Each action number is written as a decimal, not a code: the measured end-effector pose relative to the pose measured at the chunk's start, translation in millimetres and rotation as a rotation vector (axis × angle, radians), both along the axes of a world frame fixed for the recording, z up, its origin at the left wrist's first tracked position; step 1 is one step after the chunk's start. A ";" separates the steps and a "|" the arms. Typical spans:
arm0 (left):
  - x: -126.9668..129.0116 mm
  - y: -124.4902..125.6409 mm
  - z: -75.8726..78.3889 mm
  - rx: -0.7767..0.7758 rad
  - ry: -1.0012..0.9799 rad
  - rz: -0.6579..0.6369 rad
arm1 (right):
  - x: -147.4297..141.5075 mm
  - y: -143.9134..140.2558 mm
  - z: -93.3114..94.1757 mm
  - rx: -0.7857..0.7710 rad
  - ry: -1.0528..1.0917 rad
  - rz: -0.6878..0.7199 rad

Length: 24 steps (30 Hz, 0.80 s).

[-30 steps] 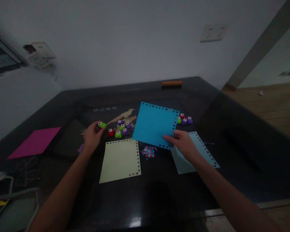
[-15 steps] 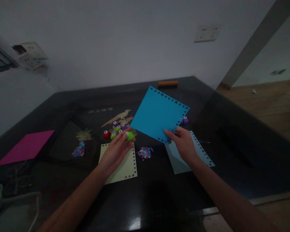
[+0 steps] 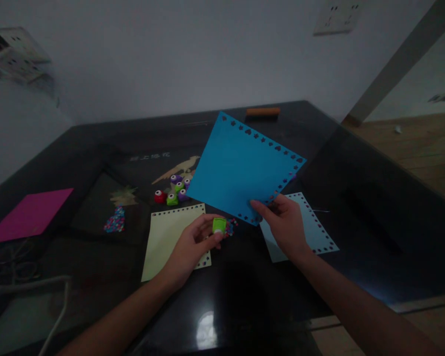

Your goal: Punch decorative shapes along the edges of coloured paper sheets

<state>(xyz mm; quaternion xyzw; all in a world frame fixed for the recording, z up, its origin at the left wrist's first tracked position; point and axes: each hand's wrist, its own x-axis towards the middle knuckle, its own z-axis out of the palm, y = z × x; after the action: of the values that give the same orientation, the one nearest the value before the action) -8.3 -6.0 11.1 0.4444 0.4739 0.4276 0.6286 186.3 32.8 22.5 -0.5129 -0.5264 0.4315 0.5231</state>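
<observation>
Tabletop (image 3: 96,148): fills the middle and lower frame; wall behind it, floor at right.
Raised sheet (image 3: 241,170): centre of frame, tilted above the tabletop, its lower corner in the right hand (image 3: 284,225).
Punch (image 3: 219,225): just below-left of that corner, in the fingers (image 3: 217,238) of the left hand (image 3: 191,249).
Flat sheet under left hand (image 3: 166,237): lower centre-left, on the tabletop.
Flat sheet under right hand (image 3: 311,225): right of centre, on the tabletop.
Group of punches (image 3: 172,190): behind the left flat sheet, left of the raised sheet.
Scrap pile (image 3: 114,220): left of centre.
Far-left sheet (image 3: 27,215): left edge of frame.
Bar (image 3: 262,111): far tabletop edge, upper centre.
</observation>
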 end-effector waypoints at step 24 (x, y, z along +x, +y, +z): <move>3.6 -1.8 3.7 -0.038 -0.045 0.023 | -1.6 -11.3 -2.6 0.171 -0.313 0.080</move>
<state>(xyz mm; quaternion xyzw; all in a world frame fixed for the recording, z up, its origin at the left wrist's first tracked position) -4.7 -7.8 14.8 0.4173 0.4728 0.4355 0.6423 184.7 21.5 19.9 -0.5060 -0.6562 0.3206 0.4589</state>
